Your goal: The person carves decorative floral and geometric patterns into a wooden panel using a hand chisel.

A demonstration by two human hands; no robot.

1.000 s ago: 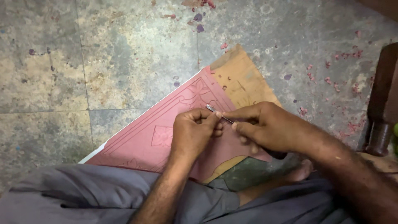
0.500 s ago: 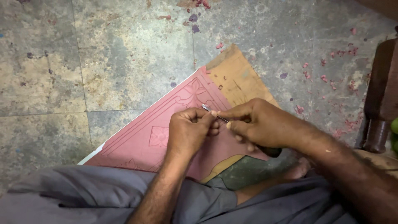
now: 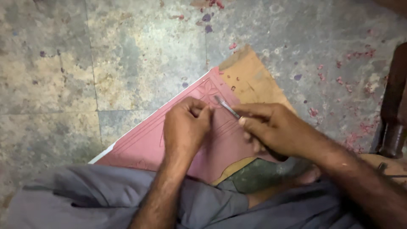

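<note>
A pink sheet (image 3: 146, 144) with incised border lines lies on a brown board (image 3: 250, 78), tilted across my lap. My right hand (image 3: 271, 129) grips a thin metal cutting tool (image 3: 227, 107), its tip pointing up-left over the sheet's patterned corner. My left hand (image 3: 186, 127) rests on the sheet right beside the tool tip, fingers curled and pressing down. The tool's handle end is hidden inside my right fist.
The stone tile floor (image 3: 106, 63) is stained and dotted with small pink and purple scraps (image 3: 207, 23). A dark wooden leg (image 3: 392, 114) stands at the right edge. My grey trousers (image 3: 85, 199) fill the bottom of the view.
Both hands have stayed together on the sheet. The tool tip sits slightly higher toward the sheet's corner than before, and my left fingers have parted from the right hand a little.
</note>
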